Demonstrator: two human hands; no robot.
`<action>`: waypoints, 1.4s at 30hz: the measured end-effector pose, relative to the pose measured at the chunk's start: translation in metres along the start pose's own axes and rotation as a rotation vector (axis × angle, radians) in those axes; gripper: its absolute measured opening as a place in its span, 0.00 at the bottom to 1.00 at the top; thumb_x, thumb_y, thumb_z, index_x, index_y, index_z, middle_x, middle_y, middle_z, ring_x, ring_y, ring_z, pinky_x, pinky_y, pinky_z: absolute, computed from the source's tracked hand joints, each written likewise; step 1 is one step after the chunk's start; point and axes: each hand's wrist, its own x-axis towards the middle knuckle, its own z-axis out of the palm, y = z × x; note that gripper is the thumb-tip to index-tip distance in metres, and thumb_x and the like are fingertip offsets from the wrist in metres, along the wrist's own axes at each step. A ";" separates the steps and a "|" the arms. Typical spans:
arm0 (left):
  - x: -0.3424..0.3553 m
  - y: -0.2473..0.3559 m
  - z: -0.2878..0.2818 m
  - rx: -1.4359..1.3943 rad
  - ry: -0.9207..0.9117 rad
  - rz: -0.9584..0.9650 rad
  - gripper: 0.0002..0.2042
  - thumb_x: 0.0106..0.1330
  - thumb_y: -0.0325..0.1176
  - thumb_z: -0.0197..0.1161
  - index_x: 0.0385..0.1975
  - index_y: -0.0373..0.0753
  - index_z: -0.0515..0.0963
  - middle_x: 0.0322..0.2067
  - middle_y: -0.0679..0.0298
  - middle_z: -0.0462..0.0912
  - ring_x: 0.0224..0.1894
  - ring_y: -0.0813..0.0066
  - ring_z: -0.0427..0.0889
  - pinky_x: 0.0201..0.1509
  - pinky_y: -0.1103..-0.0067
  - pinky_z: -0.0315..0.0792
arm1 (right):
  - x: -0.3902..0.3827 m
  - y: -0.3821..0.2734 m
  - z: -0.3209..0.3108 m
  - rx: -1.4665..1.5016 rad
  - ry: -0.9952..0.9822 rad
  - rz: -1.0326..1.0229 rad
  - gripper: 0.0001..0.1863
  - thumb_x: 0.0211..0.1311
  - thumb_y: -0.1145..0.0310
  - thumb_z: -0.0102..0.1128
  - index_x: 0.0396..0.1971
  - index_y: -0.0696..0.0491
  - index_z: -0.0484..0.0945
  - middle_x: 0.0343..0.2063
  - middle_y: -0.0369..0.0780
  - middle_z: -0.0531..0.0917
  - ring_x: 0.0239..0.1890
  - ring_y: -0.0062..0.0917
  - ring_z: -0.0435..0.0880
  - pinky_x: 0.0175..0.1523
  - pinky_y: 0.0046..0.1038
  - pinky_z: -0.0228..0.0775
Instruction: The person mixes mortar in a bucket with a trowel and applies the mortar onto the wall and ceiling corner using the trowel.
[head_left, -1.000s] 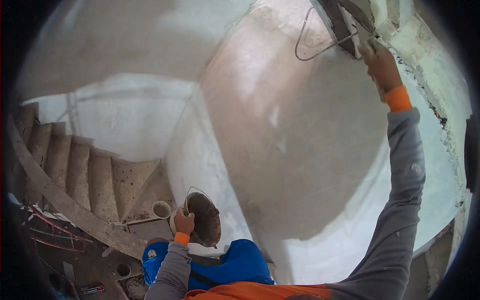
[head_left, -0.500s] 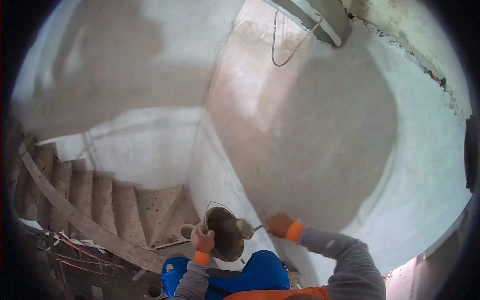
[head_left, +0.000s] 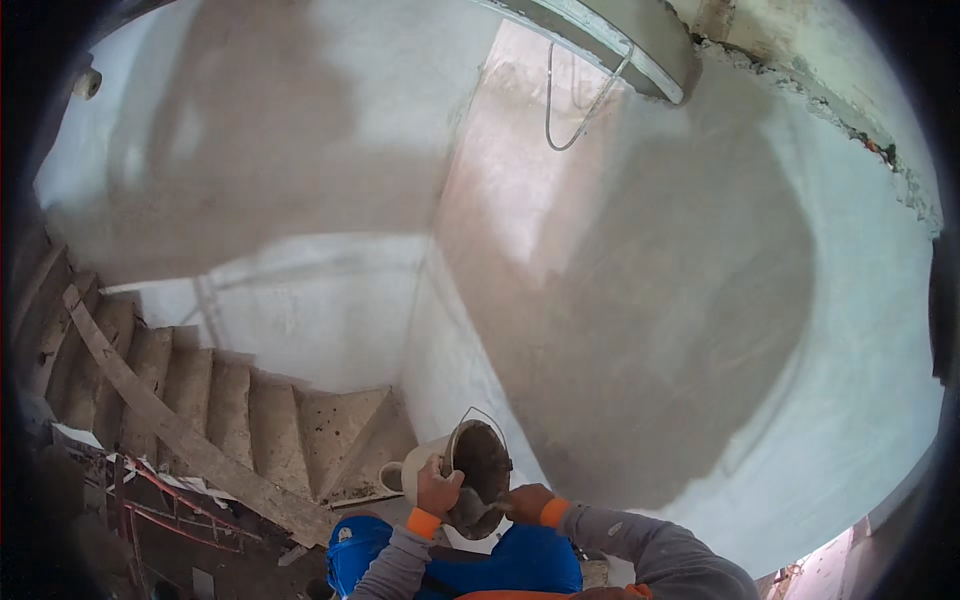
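Observation:
My left hand (head_left: pixel 437 488) is closed on the rim of a pale bucket (head_left: pixel 425 457). The bucket is tilted, its dark, dirty inside turned toward the right, and a thin wire handle arches above it. At the opening's right edge, my right hand (head_left: pixel 528 503) is closed around a short-handled tool. The pale head (head_left: pixel 470 508) of that tool is inside the bucket; its exact kind is unclear. Beside the bucket's left side is a small pale ring-shaped thing (head_left: pixel 391 476). My blue-clad legs (head_left: pixel 510 565) are just below the bucket.
A plastered wall (head_left: pixel 640 300) with a broad grey damp-looking patch rises in front. Concrete steps (head_left: pixel 250 420) curve down at the left, edged by a long board (head_left: pixel 160 410). Reddish metal bars (head_left: pixel 180 520) lie below. A bent cable (head_left: pixel 552 120) hangs from the slab above.
My right hand has moved left and down from beside the wall to the bucket, bringing the tool's head inside. The bucket has shifted rightward in view, and the view itself has moved slightly.

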 end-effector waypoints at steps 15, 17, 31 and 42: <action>0.032 -0.048 -0.003 -0.442 0.337 -0.162 0.10 0.43 0.30 0.58 0.17 0.32 0.63 0.13 0.59 0.65 0.17 0.69 0.64 0.23 0.73 0.62 | -0.054 0.041 -0.096 0.178 0.514 0.017 0.21 0.46 0.55 0.65 0.34 0.55 0.76 0.30 0.46 0.79 0.32 0.40 0.78 0.36 0.34 0.71; 0.028 -0.059 -0.005 -0.297 0.313 -0.156 0.10 0.43 0.29 0.58 0.17 0.32 0.64 0.14 0.58 0.66 0.18 0.67 0.65 0.24 0.72 0.63 | -0.067 0.034 -0.166 0.213 0.532 0.076 0.22 0.44 0.57 0.67 0.35 0.57 0.76 0.32 0.47 0.79 0.33 0.39 0.79 0.37 0.34 0.71; 0.016 -0.118 0.012 0.037 0.346 -0.162 0.11 0.43 0.30 0.59 0.23 0.31 0.68 0.21 0.49 0.72 0.26 0.50 0.73 0.30 0.66 0.66 | -0.062 -0.029 -0.572 -0.167 1.034 0.199 0.16 0.55 0.60 0.54 0.30 0.60 0.75 0.15 0.36 0.72 0.15 0.20 0.69 0.19 0.25 0.65; 0.017 -0.122 -0.004 -0.184 0.267 -0.240 0.11 0.44 0.29 0.59 0.23 0.31 0.67 0.21 0.50 0.72 0.24 0.54 0.74 0.29 0.66 0.66 | -0.093 -0.038 -0.585 -0.126 1.139 0.345 0.17 0.55 0.60 0.55 0.30 0.62 0.74 0.14 0.38 0.72 0.11 0.21 0.68 0.16 0.26 0.62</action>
